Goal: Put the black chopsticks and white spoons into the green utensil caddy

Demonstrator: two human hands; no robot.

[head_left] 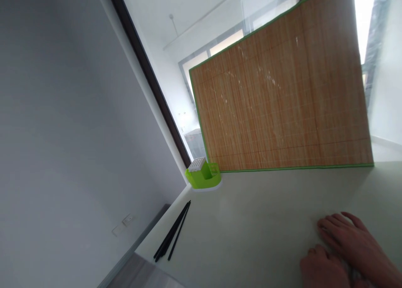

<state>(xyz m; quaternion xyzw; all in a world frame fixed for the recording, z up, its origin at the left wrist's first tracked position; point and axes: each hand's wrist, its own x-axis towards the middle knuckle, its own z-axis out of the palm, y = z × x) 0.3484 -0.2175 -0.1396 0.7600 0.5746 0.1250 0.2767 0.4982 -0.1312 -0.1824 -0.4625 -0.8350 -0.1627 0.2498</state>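
Observation:
Both of my hands rest at the lower right of the head view, close together on the pale table (251, 221). My left hand (325, 268) is lower and nearer, its fingers curled in; the palm is hidden, and I cannot see whether anything is inside. Just beyond it, my right hand (353, 240) lies palm down with its fingers on the tabletop, the outermost one spread a little from the others. Nothing shows in the right hand.
Several thin black sticks (172, 233) lie by the table's left edge. A bright green plastic holder (201, 179) with a white slotted part stands at the back left corner. A bamboo mat (279, 95) with green edging stands upright behind, against glass.

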